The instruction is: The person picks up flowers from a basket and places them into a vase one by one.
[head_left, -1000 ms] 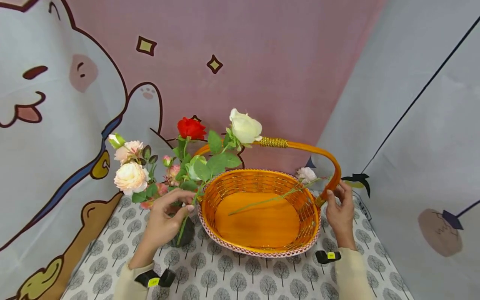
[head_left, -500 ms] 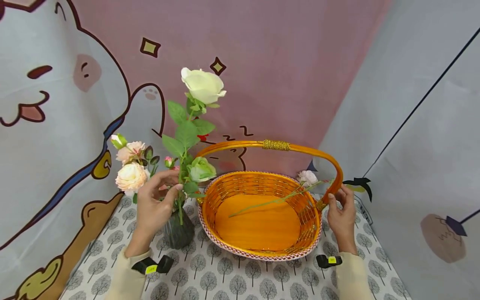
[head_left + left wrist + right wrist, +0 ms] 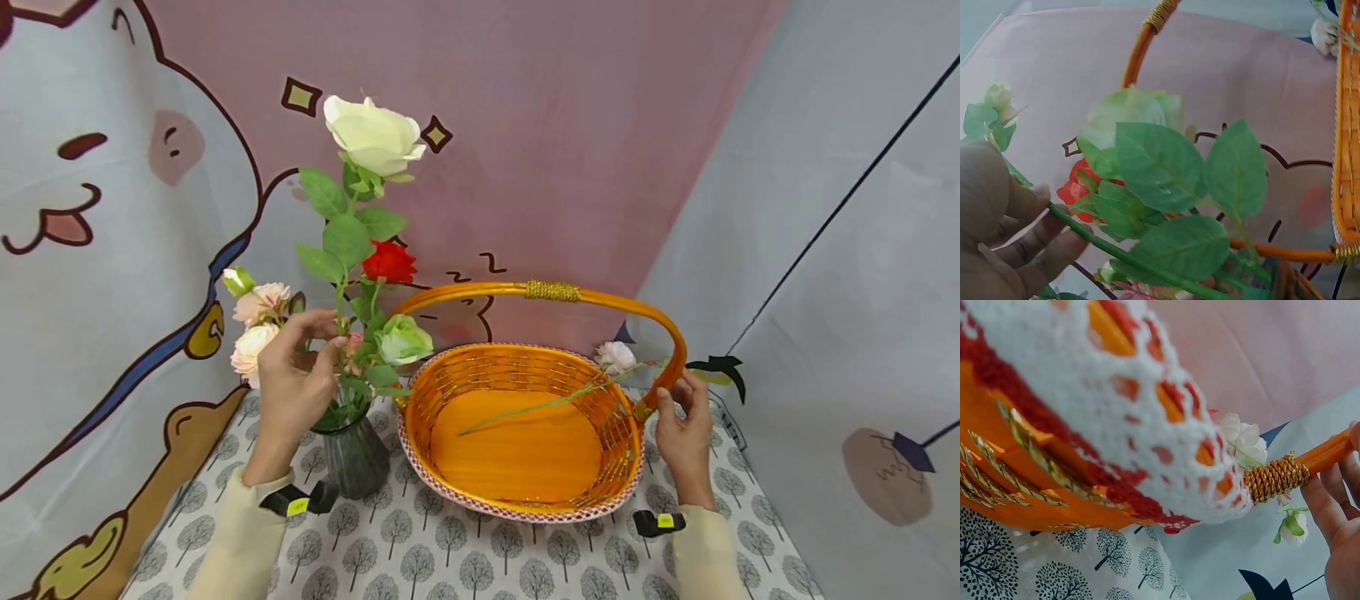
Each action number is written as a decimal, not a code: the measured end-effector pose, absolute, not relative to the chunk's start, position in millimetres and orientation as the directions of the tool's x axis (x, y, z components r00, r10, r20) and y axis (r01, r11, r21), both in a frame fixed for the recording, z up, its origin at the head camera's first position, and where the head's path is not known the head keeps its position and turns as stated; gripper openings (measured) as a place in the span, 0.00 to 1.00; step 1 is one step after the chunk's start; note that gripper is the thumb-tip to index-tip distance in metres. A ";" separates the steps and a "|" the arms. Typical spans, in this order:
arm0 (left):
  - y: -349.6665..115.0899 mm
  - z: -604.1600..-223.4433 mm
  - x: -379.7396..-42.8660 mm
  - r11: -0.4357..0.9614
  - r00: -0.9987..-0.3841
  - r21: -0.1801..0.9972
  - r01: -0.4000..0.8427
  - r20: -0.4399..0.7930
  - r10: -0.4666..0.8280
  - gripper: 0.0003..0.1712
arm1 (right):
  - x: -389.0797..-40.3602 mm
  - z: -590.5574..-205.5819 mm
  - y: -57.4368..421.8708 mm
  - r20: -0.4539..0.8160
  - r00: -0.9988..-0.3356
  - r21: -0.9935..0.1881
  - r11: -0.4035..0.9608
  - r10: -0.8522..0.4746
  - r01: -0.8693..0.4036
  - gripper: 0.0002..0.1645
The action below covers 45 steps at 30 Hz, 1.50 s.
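Between thumb and fingers my left hand (image 3: 294, 387) pinches the green stem (image 3: 1129, 257) of a tall white rose (image 3: 373, 137). The rose stands upright above a dark grey glass vase (image 3: 356, 460); leaves hide where its stem ends. In that vase are a red rose (image 3: 390, 262), a pale green rose (image 3: 405, 339) and leafy stems. On the right, my right hand (image 3: 685, 429) holds the foot of the orange basket handle (image 3: 1329, 453), thumb in front and fingers behind. The orange woven basket (image 3: 517, 512) sits beside the vase, with a thin-stemmed pale pink flower (image 3: 615, 357) lying across it.
Pale pink and cream flowers (image 3: 258, 304) lean out at the left, partly behind my left hand. A tree-patterned cloth (image 3: 476, 562) covers the table. A printed pink backdrop (image 3: 540, 167) rises behind, with a grey-white sheet (image 3: 840, 292) at the right.
The white rose has swung from leaning right over the basket to upright over the vase, as my left hand moved left and up. My right hand stays on the handle.
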State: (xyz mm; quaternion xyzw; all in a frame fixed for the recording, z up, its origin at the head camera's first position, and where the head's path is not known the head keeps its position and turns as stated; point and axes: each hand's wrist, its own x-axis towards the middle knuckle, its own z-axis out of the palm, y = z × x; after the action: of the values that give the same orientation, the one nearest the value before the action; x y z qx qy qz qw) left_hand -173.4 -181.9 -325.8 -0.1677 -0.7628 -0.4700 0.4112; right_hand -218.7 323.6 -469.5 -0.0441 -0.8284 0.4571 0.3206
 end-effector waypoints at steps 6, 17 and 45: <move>-183.0 -336.8 -175.8 0.569 -0.623 0.558 0.604 0.776 -0.100 0.25 | -220.9 -471.0 324.8 0.503 -0.787 -0.781 0.578 0.356 -0.237 0.28; -183.2 -357.3 -171.6 0.658 -0.615 0.482 0.579 0.788 -0.035 0.34 | -219.7 -471.2 324.9 0.477 -0.799 -0.795 0.568 0.366 -0.214 0.28; -178.1 -348.1 -154.0 0.644 -0.505 0.407 0.648 0.862 -0.037 0.35 | -220.6 -471.3 324.2 0.467 -0.801 -0.805 0.554 0.373 -0.211 0.28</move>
State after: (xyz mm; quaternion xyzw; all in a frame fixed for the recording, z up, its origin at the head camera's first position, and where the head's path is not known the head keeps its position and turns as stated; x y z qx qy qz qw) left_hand -154.0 -178.1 -348.1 -0.1953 -0.7825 -0.3742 0.4577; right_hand -220.6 324.2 -471.3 -0.0490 -0.8248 0.4695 0.3113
